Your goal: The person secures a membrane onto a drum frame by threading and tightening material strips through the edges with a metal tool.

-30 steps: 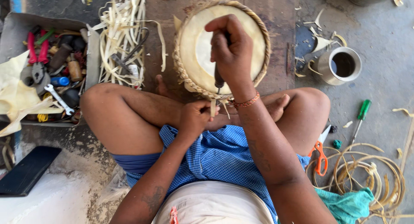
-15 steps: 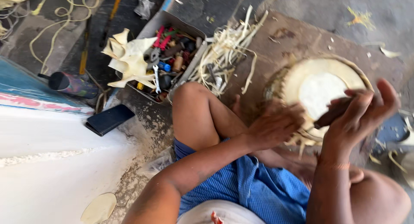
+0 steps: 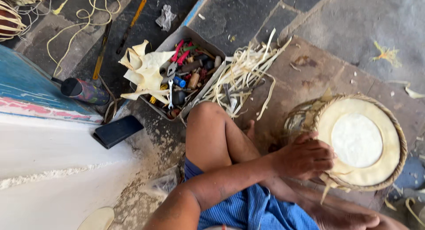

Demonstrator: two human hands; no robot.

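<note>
Fingers of the left hand (image 3: 305, 158) curl closed over the near-left rim of the round drum (image 3: 358, 141), gripping it at about eight o'clock on its pale skin face. The drum lies on a brown mat (image 3: 305, 75), at four o'clock from the bent knee (image 3: 208, 119). The right hand is out of frame. At eleven o'clock from the knee sits a grey toolbox (image 3: 186, 75) of mixed tools, with a heap of pale cane strips (image 3: 241, 77) just beside it.
</note>
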